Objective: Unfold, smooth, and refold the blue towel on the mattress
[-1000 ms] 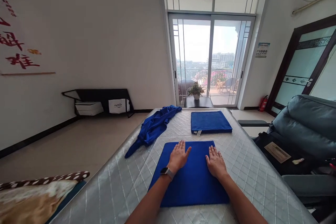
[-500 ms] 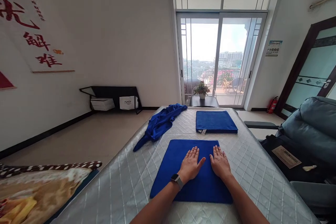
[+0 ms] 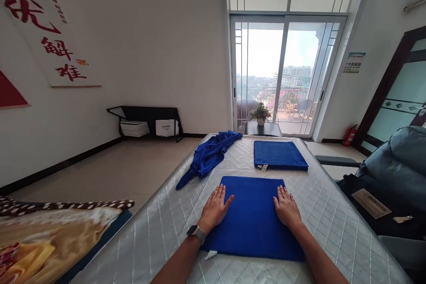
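Observation:
A blue cloth [image 3: 253, 217], folded into a flat rectangle, lies in front of me on the silver quilted table cover [image 3: 159, 226]. My left hand [image 3: 214, 208] rests flat on its left edge, fingers stretched out and thumb apart. Over the right edge lies my right hand [image 3: 288, 206], also flat with its fingers extended. Neither hand grips anything. A white label sticks out at the cloth's near left corner. Beyond it sits a second folded blue cloth [image 3: 280, 155], with a white tag. To the left, a crumpled blue cloth [image 3: 209, 153] is bunched up along the table's edge.
A dark armchair [image 3: 396, 164] with a bag on it stands close on the right. At the lower left is a patterned blanket [image 3: 83, 226]. Past the far edge stands a chair holding a potted plant [image 3: 260, 113], in front of sliding glass doors.
My left hand has slid left, from the middle of the folded cloth to its left edge. My right hand has shifted slightly to the cloth's right edge. The label at the near corner now shows.

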{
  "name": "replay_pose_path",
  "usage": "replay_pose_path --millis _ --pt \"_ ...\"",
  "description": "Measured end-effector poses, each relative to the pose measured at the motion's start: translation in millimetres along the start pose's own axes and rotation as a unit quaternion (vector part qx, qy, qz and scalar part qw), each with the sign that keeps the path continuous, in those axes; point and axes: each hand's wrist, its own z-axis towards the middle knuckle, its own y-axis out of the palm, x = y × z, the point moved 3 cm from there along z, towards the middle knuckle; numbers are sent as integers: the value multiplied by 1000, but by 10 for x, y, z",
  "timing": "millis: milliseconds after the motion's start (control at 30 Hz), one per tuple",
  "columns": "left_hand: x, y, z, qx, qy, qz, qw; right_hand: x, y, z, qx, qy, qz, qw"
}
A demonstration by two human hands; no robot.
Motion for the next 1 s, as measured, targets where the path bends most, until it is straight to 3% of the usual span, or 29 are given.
replay_pose_path --millis 367,600,733,1000 --pt "23 -27 1 15 -12 -19 1000 -12 23 2 8 -3 -37 999" --pt "24 -27 -7 28 -7 -27 999 -92 -123 -72 40 -5 -52 998" --pt "15 -24 -9 23 -7 -22 999 -96 -164 -231 32 -8 -70 997" --pt "14 -10 -9 26 -12 -24 999 -28 7 -751 -13 -12 -32 999"
